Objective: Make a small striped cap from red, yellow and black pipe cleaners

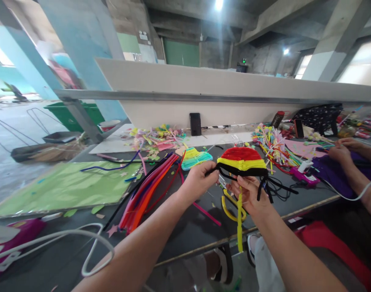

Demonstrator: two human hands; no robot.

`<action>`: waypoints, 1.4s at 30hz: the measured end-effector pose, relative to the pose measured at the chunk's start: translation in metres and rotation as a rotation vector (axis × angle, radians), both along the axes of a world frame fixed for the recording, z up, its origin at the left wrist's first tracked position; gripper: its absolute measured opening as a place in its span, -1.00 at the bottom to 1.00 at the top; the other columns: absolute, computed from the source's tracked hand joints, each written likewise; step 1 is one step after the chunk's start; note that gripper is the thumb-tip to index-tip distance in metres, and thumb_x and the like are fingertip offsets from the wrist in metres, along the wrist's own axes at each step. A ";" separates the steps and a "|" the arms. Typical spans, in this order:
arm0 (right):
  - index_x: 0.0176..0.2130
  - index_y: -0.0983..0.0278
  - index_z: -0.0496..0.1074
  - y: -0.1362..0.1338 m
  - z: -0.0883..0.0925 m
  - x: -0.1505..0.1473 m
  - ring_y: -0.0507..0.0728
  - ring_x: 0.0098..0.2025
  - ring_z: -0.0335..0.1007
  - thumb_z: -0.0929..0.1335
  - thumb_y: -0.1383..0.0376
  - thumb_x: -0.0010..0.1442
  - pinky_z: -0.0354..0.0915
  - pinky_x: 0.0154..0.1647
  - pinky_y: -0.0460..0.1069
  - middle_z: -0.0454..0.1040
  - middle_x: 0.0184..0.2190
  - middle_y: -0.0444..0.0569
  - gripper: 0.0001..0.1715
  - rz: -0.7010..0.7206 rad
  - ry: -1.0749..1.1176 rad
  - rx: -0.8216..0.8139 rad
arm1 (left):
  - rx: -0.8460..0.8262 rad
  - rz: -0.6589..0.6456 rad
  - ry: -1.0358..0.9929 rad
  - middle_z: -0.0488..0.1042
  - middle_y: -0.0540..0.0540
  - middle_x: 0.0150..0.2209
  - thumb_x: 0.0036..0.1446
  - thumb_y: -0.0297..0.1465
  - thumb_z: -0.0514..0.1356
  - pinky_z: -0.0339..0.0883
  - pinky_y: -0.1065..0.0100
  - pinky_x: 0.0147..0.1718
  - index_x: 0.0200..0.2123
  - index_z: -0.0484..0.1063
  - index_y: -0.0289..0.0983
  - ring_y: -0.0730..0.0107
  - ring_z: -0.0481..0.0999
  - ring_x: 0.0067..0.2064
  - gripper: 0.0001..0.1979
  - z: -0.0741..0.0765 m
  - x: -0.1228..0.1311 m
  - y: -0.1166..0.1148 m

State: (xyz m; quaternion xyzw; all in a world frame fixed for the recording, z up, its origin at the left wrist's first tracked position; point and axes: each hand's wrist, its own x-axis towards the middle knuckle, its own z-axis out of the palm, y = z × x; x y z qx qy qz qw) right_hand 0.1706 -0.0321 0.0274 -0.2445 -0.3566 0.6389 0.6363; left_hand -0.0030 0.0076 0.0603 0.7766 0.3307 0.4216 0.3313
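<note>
Between my hands, above the table, is a half-round piece of pipe cleaners [241, 158] in red, yellow and black bands. My left hand [200, 176] pinches a black pipe cleaner at its left end. My right hand [249, 194] grips the lower edge from below, fingers closed, and a yellow pipe cleaner [240, 223] hangs down there. Loose black ends stick out at the right. Yellow-handled scissors [229, 207] lie on the table behind my right hand, partly hidden. A yellow and turquoise pipe-cleaner piece [196, 158] rests beyond my left hand.
Red, orange and purple pipe cleaners [145, 190] lie left of my hands. Farther left are a green sheet [66, 186] and a white cable [97, 239]. A phone [195, 124] leans against the white panel [161, 111]. At right, another person's hands [343, 152] work over purple material.
</note>
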 end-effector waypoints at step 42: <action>-0.28 0.22 0.45 -0.021 0.048 0.031 0.12 -0.22 0.37 0.37 0.32 0.15 0.19 -0.08 0.08 0.47 -0.31 -0.07 -0.93 -1.248 -1.072 0.706 | -0.287 0.008 -0.303 0.39 0.03 -0.54 0.16 -0.21 0.11 0.22 0.45 -0.58 -0.48 0.32 -0.27 0.54 0.33 -0.58 -0.73 -0.008 0.004 0.010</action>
